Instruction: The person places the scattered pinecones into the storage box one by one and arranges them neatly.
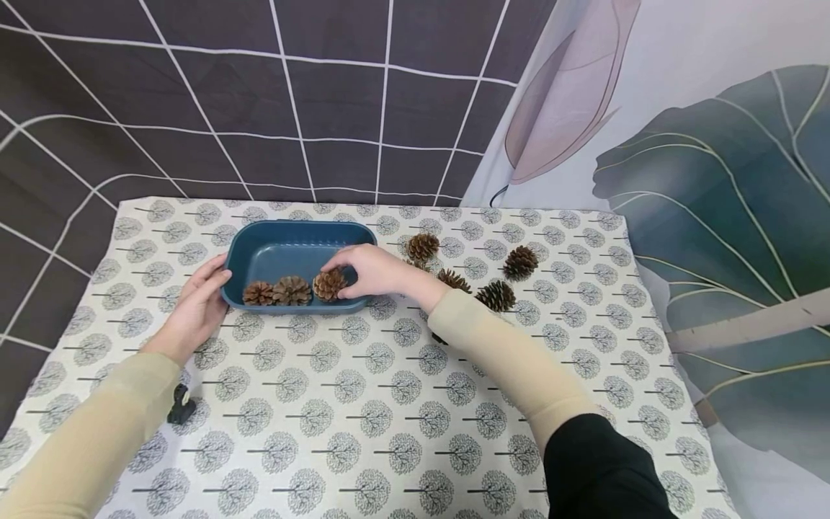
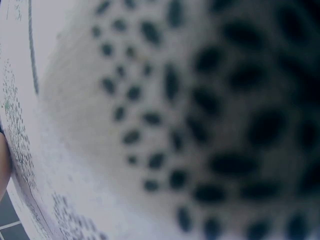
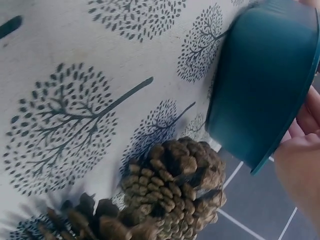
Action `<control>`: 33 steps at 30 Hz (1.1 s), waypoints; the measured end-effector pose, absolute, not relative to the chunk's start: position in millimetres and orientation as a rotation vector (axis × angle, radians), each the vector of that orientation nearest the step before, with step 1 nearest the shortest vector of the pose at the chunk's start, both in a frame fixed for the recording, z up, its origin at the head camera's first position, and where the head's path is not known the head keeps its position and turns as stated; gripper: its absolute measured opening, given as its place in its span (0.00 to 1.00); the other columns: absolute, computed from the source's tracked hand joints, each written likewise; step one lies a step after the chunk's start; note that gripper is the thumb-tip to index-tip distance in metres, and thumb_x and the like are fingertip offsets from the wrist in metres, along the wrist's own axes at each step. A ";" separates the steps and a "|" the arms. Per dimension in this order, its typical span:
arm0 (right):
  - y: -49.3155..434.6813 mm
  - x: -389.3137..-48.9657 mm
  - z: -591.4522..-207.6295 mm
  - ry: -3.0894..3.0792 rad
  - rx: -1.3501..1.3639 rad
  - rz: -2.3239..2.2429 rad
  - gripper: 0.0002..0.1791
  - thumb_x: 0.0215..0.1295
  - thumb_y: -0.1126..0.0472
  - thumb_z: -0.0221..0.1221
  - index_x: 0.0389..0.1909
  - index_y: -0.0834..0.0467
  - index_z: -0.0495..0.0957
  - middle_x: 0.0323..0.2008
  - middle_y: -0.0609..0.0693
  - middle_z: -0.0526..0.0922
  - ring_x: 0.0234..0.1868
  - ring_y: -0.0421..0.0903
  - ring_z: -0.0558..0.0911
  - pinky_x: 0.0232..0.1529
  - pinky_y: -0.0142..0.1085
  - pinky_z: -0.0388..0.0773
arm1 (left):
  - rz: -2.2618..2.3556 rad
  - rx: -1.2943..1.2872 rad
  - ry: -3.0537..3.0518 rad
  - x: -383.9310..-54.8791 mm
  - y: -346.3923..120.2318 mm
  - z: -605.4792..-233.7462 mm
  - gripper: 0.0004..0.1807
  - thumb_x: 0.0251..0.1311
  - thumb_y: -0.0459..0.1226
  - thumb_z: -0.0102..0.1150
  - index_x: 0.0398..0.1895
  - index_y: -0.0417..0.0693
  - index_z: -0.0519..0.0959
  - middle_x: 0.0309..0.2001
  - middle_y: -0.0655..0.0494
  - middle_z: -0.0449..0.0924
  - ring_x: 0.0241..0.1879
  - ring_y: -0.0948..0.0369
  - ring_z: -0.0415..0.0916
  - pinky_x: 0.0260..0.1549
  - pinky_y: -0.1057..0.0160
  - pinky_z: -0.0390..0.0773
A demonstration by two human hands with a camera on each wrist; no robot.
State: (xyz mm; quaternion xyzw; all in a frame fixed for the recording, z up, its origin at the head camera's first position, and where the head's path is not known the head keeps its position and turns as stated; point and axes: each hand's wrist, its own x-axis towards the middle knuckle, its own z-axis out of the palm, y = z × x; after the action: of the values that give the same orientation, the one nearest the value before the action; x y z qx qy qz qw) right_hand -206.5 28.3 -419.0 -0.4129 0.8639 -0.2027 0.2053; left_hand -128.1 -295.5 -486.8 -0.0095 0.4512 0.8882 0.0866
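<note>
A blue plastic tub [image 1: 295,252] stands at the back left of the table. My left hand [image 1: 197,306] rests against its left end, the fingers fairly straight at the rim. Inside the tub's front right part, my right hand [image 1: 369,270] pinches a brown pine cone [image 1: 328,285] between thumb and fingers. Left of it in the tub lie a wide pine cone [image 1: 292,290] and a smaller pine cone [image 1: 258,293]. In the right wrist view, the tub's outer wall [image 3: 265,85] shows beside the right hand [image 3: 302,165]. The left wrist view is mostly blurred printed cloth.
Several pine cones lie right of the tub, among them one at the back [image 1: 423,246], one farthest right [image 1: 521,263] and a dark one [image 1: 496,295]. The right forearm passes over this group. A small black object [image 1: 182,405] is by the left wrist. Tree-print cloth [image 1: 311,425] covers the table.
</note>
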 end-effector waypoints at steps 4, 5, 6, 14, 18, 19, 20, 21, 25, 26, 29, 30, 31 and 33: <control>22.0 -207.4 -420.1 2.398 -1.166 -0.484 0.30 0.68 0.54 0.72 0.69 0.54 0.79 0.72 0.51 0.79 0.76 0.51 0.75 0.82 0.45 0.66 | 2.643 -0.032 1.347 -128.3 -295.6 -486.6 0.20 0.80 0.25 0.45 0.59 0.51 0.84 0.56 0.61 0.88 0.54 0.66 0.85 0.57 0.73 0.81; 20.7 -207.7 -420.1 2.396 -1.164 -0.464 0.30 0.68 0.54 0.72 0.69 0.54 0.79 0.72 0.50 0.79 0.76 0.51 0.75 0.82 0.45 0.67 | 2.644 -0.032 1.348 -128.3 -295.5 -486.2 0.20 0.80 0.25 0.45 0.59 0.51 0.84 0.56 0.61 0.88 0.53 0.66 0.85 0.57 0.72 0.81; 19.6 -208.1 -420.1 2.395 -1.161 -0.450 0.30 0.68 0.53 0.72 0.69 0.53 0.79 0.72 0.50 0.79 0.76 0.51 0.75 0.82 0.45 0.67 | 2.643 -0.035 1.348 -128.2 -295.4 -485.7 0.20 0.80 0.25 0.45 0.59 0.51 0.84 0.56 0.61 0.88 0.53 0.66 0.85 0.57 0.72 0.81; 12.2 -209.5 -421.1 2.371 -1.142 -0.443 0.28 0.69 0.53 0.72 0.68 0.53 0.80 0.71 0.50 0.80 0.74 0.50 0.77 0.80 0.43 0.69 | 2.642 -0.030 1.358 -127.9 -295.0 -484.9 0.20 0.80 0.24 0.45 0.60 0.50 0.83 0.57 0.60 0.88 0.55 0.66 0.85 0.58 0.72 0.81; 9.4 -209.0 -423.9 2.362 -1.175 -0.452 0.28 0.69 0.52 0.71 0.68 0.53 0.80 0.70 0.49 0.81 0.72 0.48 0.78 0.80 0.41 0.69 | 2.634 -0.027 1.373 -127.7 -294.9 -485.6 0.20 0.80 0.25 0.45 0.60 0.51 0.83 0.58 0.61 0.88 0.55 0.66 0.84 0.59 0.72 0.81; 8.5 -208.8 -424.8 2.362 -1.185 -0.452 0.28 0.69 0.52 0.71 0.68 0.53 0.80 0.70 0.49 0.82 0.72 0.48 0.79 0.80 0.41 0.69 | 2.633 -0.027 1.379 -127.6 -294.9 -485.7 0.20 0.80 0.25 0.46 0.60 0.51 0.83 0.58 0.61 0.88 0.55 0.66 0.84 0.59 0.72 0.81; 7.7 -208.3 -425.3 2.361 -1.194 -0.455 0.28 0.69 0.52 0.71 0.68 0.54 0.80 0.70 0.50 0.82 0.72 0.48 0.79 0.80 0.41 0.69 | 2.635 -0.027 1.375 -127.5 -295.0 -485.8 0.20 0.80 0.25 0.45 0.60 0.51 0.83 0.58 0.61 0.88 0.55 0.66 0.84 0.58 0.72 0.81; 6.9 -207.8 -425.6 2.360 -1.200 -0.456 0.28 0.69 0.52 0.71 0.68 0.54 0.80 0.70 0.50 0.82 0.71 0.48 0.79 0.80 0.41 0.69 | 2.635 -0.027 1.375 -127.6 -295.0 -485.8 0.20 0.80 0.25 0.45 0.60 0.51 0.83 0.58 0.61 0.88 0.55 0.66 0.84 0.58 0.72 0.81; 4.9 -206.3 -427.1 2.365 -1.221 -0.452 0.28 0.69 0.51 0.71 0.68 0.53 0.80 0.70 0.50 0.82 0.71 0.48 0.80 0.80 0.43 0.69 | 2.638 -0.023 1.379 -128.1 -295.0 -486.1 0.20 0.80 0.25 0.45 0.60 0.50 0.83 0.58 0.61 0.88 0.55 0.66 0.84 0.58 0.72 0.81; 4.8 -205.9 -426.8 2.366 -1.223 -0.452 0.28 0.69 0.51 0.71 0.68 0.53 0.80 0.70 0.50 0.82 0.70 0.48 0.80 0.80 0.44 0.69 | 2.639 -0.023 1.379 -128.3 -294.9 -486.2 0.20 0.80 0.25 0.44 0.59 0.50 0.83 0.58 0.61 0.88 0.55 0.66 0.84 0.58 0.72 0.81; 5.4 -205.2 -425.3 2.361 -1.224 -0.467 0.28 0.69 0.51 0.71 0.68 0.54 0.80 0.69 0.51 0.82 0.69 0.48 0.81 0.79 0.43 0.70 | 2.637 -0.024 1.390 -128.5 -294.7 -486.3 0.20 0.80 0.25 0.44 0.59 0.50 0.83 0.58 0.61 0.88 0.55 0.66 0.84 0.58 0.72 0.80; 5.7 -205.1 -424.3 2.357 -1.222 -0.473 0.28 0.69 0.52 0.71 0.68 0.55 0.80 0.69 0.51 0.82 0.68 0.48 0.82 0.79 0.42 0.71 | 2.636 -0.027 1.390 -128.5 -294.8 -486.3 0.20 0.80 0.25 0.44 0.59 0.51 0.83 0.58 0.61 0.88 0.55 0.66 0.84 0.58 0.72 0.80; 6.3 -205.1 -423.4 2.353 -1.222 -0.478 0.29 0.69 0.52 0.71 0.68 0.55 0.79 0.69 0.51 0.82 0.68 0.48 0.82 0.79 0.41 0.71 | 2.635 -0.031 1.388 -128.4 -294.8 -486.3 0.20 0.80 0.25 0.44 0.59 0.51 0.83 0.58 0.61 0.88 0.55 0.66 0.84 0.58 0.72 0.80; 7.8 -205.5 -421.0 2.344 -1.206 -0.500 0.29 0.69 0.53 0.71 0.68 0.56 0.79 0.69 0.52 0.82 0.67 0.48 0.83 0.78 0.40 0.72 | 2.634 -0.039 1.385 -128.2 -295.0 -486.3 0.20 0.80 0.25 0.45 0.60 0.51 0.83 0.58 0.61 0.88 0.55 0.66 0.84 0.58 0.72 0.80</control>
State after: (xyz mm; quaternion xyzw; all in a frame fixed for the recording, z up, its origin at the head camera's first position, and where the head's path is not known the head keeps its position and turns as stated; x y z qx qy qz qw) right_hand -205.5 7.8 -421.0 -0.4378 0.8507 -0.1817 0.2273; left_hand -128.2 -295.0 -486.3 -0.0131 0.4638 0.8820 0.0828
